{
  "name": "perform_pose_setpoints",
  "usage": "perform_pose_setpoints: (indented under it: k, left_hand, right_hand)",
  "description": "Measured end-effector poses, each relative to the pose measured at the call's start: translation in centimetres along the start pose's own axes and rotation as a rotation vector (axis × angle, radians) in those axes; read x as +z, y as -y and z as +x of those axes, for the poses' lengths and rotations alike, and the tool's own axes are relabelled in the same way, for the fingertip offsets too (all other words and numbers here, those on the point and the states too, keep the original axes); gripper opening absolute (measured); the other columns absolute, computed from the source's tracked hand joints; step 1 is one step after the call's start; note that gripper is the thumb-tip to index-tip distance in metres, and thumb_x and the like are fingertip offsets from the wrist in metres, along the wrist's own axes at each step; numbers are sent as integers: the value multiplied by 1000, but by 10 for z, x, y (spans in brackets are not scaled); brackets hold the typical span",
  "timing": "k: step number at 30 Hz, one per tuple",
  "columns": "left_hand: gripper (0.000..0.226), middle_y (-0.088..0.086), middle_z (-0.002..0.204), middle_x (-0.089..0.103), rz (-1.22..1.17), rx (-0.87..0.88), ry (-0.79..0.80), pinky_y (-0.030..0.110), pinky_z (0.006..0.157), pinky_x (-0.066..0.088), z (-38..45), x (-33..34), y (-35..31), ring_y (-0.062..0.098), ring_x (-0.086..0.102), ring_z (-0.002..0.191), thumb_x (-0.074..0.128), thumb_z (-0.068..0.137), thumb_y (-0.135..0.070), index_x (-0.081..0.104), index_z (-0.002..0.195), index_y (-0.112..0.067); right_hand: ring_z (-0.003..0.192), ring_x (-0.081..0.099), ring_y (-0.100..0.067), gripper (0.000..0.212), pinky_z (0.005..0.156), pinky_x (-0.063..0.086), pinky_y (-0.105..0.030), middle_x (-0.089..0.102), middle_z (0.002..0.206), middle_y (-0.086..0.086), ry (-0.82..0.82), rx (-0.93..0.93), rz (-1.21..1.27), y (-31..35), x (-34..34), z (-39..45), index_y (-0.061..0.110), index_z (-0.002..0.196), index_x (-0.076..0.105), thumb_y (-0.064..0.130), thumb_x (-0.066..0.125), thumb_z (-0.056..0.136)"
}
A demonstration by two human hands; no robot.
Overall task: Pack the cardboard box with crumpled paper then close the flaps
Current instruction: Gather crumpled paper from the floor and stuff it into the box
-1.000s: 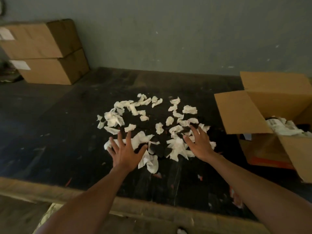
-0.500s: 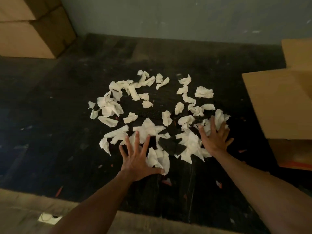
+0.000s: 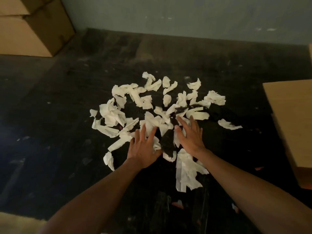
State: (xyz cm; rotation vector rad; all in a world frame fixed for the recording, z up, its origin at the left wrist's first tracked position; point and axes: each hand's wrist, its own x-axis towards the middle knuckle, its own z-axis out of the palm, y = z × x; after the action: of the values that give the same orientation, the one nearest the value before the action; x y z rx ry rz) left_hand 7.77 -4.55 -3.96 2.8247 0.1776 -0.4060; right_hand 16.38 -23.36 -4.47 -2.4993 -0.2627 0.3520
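Right now both hands lie flat, fingers spread, gripping nothing: left hand (image 3: pixel 143 147) and right hand (image 3: pixel 190 135) press on the near edge of the crumpled paper scraps (image 3: pixel 152 105), w/ a dark scrap (image 3: pixel 168 142) between them. Best to cup palms inward, rake scraps together, then squeeze. Cardboard box (image 3: pixel 292 119) sits well right of the right hand; only a flap shows, contents hidden.

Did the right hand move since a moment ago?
Yes. The right hand slid left across the scattered white crumpled paper pieces, away from the tan cardboard box flap and closer to the left hand.
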Motion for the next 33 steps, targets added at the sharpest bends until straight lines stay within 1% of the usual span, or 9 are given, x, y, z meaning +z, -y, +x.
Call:
perform_pose_setpoints:
  k: [3,5,7,10,15,19,29,31,33]
  left_hand:
    - [77,3,162,17,4,107,-69,51,102,43,-13,-23,18,29,39,139,39,90,-67,1,152,-40]
    - [72,-2,159,28,34,191,-161,46,100,44,-26,-33,33,23,49,132,33,91,-69,13,152,-38]
    - [72,-2,157,31,84,234,-266,48,108,33,-37,-35,52,22,39,139,29,89,-73,22,150,-37]
    - [75,-3,163,11,32,139,-342,51,116,10,-53,-28,82,24,5,151,31,87,-75,17,151,-40]
    - [98,2,158,-31,-16,81,-108,60,117,-4,-72,6,121,33,-28,144,34,78,-83,-12,152,-39]
    - [101,9,157,-34,56,138,-77,64,116,-2,-52,16,115,38,-29,143,32,79,-83,-19,151,-35]
    - [84,2,159,-29,-13,147,-55,63,115,-9,5,7,72,32,-30,144,27,89,-73,-12,153,-36]
    - [79,-3,163,-17,-78,144,-31,62,117,-4,13,-5,69,29,-22,147,26,90,-72,-9,153,-40]
    - [73,-9,164,-5,-122,126,-2,61,118,11,16,-26,71,23,-8,150,24,89,-73,-4,151,-45]
  right_hand:
    - [148,4,-27,54,116,0,-58,8,161,-7,-124,-38,69,5,-10,-14,52,142,28,69,20,92]
    - [147,11,-26,57,116,9,-60,15,160,-9,-234,-20,94,1,-17,-32,48,142,30,69,18,91]
    - [146,16,-26,58,115,15,-58,20,159,-9,-345,31,103,-9,-17,-55,42,144,31,66,21,92]
    - [147,12,-25,67,115,16,-59,16,160,-8,-445,150,125,-26,-1,-96,38,147,26,70,25,88]
    - [146,-20,-24,96,116,-8,-55,-22,160,-1,-178,107,-187,-39,42,-148,48,148,-8,89,30,70]
    - [142,-30,-30,104,114,-12,-56,-36,154,-6,-76,54,-356,-18,49,-129,46,146,-18,93,28,66]
    - [146,-17,-30,89,115,-5,-60,-21,160,-4,-88,26,-348,15,59,-54,51,143,-18,86,29,77]
    - [148,-11,-27,84,115,-6,-58,-11,161,-2,-139,-8,-269,23,51,-42,50,146,-7,82,31,78]
    - [147,3,-25,74,116,1,-59,7,159,-2,-282,-46,-127,29,35,-31,43,147,18,75,34,83]
